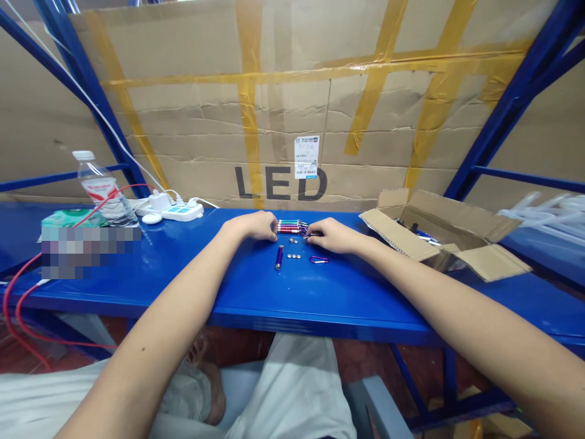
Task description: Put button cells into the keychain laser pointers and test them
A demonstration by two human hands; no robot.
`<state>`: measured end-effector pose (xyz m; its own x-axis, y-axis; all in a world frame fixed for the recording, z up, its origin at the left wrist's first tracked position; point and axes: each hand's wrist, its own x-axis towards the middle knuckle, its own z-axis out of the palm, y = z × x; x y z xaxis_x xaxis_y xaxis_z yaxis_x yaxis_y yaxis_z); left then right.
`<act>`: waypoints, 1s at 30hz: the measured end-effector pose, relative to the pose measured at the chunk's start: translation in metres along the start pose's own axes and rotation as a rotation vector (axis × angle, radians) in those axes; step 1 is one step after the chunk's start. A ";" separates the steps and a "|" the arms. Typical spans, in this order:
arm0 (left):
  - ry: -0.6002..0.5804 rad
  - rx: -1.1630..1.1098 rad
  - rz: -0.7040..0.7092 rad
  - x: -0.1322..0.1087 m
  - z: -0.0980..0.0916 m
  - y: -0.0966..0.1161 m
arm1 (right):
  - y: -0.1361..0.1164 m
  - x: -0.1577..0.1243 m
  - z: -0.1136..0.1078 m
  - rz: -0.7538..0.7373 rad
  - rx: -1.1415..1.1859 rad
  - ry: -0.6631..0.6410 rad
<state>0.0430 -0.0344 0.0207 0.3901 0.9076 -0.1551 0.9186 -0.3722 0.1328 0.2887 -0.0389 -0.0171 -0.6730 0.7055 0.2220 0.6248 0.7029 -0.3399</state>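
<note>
Several slim coloured metal tubes (289, 227) lie side by side on the blue table, between my hands. My left hand (262, 226) rests at their left ends with its fingers curled. At their right ends is my right hand (326, 235), its fingertips pinched together; what they hold is too small to make out. Nearer to me lies a purple tube (279, 258), apart from the row. Several small silver button cells (294, 256) sit to its right, with a few more (293, 241) just above them. A purple carabiner clip (319, 260) lies below my right hand.
An open cardboard box (429, 231) with small items stands at the right, beside clear plastic tubing (548, 213). At the left are a water bottle (107, 195), a green pack (68, 218) and a white power strip (183, 211) with cables. A large carton (205, 140) stands behind.
</note>
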 end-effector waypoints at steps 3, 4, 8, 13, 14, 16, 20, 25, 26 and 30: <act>-0.079 -0.026 -0.070 -0.003 -0.003 -0.004 | 0.000 -0.001 -0.001 0.015 -0.009 -0.026; -0.094 -0.032 -0.082 -0.004 -0.004 -0.005 | 0.000 -0.001 -0.002 0.017 -0.011 -0.032; -0.098 -0.039 -0.094 -0.008 -0.009 -0.010 | 0.000 -0.001 -0.002 -0.001 -0.012 -0.034; -0.107 -0.099 -0.116 -0.011 -0.011 -0.014 | 0.002 -0.002 -0.003 0.005 -0.011 -0.040; -0.119 -0.118 -0.123 -0.011 -0.011 -0.014 | 0.002 -0.002 -0.003 0.006 -0.010 -0.040; -0.162 -0.188 -0.132 -0.013 -0.012 -0.013 | 0.002 -0.002 -0.003 0.007 -0.012 -0.040; -0.276 -0.369 -0.142 -0.016 -0.012 -0.009 | 0.001 -0.003 -0.003 0.017 -0.017 -0.043; -0.368 -0.475 -0.139 -0.021 -0.011 0.001 | -0.001 -0.004 -0.003 0.020 -0.010 -0.058; -0.383 -0.487 -0.133 -0.022 -0.010 0.003 | -0.001 -0.004 -0.003 0.020 -0.011 -0.062; -0.417 -0.514 -0.114 -0.022 -0.009 0.009 | -0.002 -0.004 -0.002 0.010 -0.026 -0.063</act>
<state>0.0421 -0.0563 0.0340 0.3786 0.7465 -0.5471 0.8489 -0.0445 0.5267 0.2914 -0.0431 -0.0155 -0.6899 0.7058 0.1606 0.6409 0.6988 -0.3177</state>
